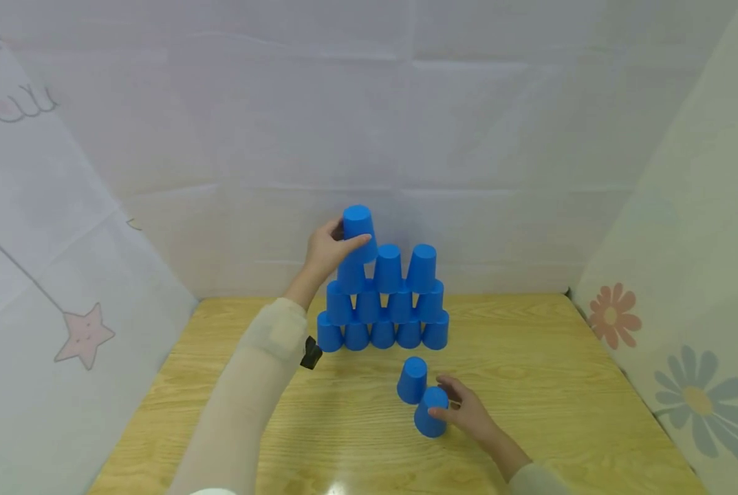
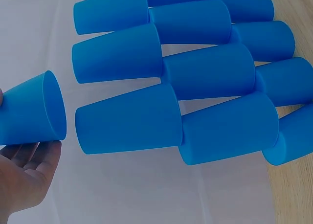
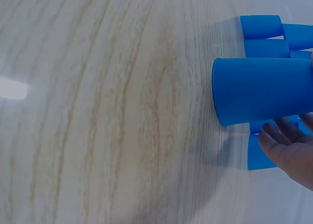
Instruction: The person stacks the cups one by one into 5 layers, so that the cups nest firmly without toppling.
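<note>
My left hand [image 1: 327, 251] grips an upside-down blue plastic cup [image 1: 359, 225] above the left end of a blue cup pyramid [image 1: 384, 331]. In the left wrist view, a gap shows between the held cup [image 2: 27, 111] and the nearest stacked cup [image 2: 129, 119]. The pyramid's third row has three cups, with longer rows below. My right hand [image 1: 470, 414] holds another upside-down blue cup [image 1: 429, 419] on the table, thumb on the near side and fingers round its right side. Just behind it stands a second loose cup [image 1: 412, 380].
The wooden table [image 1: 505, 357] meets a pale cloth backdrop [image 1: 498, 227] close behind the pyramid. Printed cloth walls [image 1: 653, 275] enclose both sides. A small black object [image 1: 311, 353] shows beside my left forearm, near the pyramid's lower left corner.
</note>
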Demonstrator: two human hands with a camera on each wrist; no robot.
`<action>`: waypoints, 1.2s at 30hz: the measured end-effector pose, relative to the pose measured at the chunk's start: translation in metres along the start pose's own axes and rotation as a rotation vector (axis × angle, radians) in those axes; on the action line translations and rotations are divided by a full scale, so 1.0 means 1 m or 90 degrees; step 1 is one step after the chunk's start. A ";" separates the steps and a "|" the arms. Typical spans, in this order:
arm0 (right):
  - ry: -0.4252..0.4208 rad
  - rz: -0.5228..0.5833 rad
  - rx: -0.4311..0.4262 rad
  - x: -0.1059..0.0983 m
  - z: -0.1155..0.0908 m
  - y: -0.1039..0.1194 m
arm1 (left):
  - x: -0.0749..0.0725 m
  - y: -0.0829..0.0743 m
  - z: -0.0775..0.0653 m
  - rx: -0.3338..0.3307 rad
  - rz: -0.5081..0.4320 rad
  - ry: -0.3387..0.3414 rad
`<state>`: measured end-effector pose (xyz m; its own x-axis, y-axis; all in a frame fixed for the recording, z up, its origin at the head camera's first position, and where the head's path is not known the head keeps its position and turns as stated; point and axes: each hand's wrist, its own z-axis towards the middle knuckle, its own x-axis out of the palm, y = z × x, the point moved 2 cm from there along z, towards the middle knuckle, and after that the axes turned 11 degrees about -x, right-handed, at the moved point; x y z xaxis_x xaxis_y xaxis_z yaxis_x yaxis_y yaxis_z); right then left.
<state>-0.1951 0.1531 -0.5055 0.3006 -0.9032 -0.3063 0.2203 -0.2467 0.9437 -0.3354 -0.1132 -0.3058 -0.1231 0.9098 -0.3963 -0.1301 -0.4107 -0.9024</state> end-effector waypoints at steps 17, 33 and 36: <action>-0.002 0.023 0.018 0.012 -0.003 -0.028 | 0.009 0.014 0.021 -0.035 0.022 -0.033; -0.032 0.024 0.010 0.017 -0.004 -0.031 | 0.008 0.011 0.016 -0.028 0.016 -0.013; -0.034 0.024 0.002 0.017 -0.005 -0.030 | 0.008 0.011 0.015 -0.027 0.015 -0.013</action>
<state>-0.1916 0.1467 -0.5397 0.2586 -0.9293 -0.2636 0.2062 -0.2135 0.9549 -0.3530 -0.1114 -0.3159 -0.1450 0.8986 -0.4142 -0.0849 -0.4284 -0.8996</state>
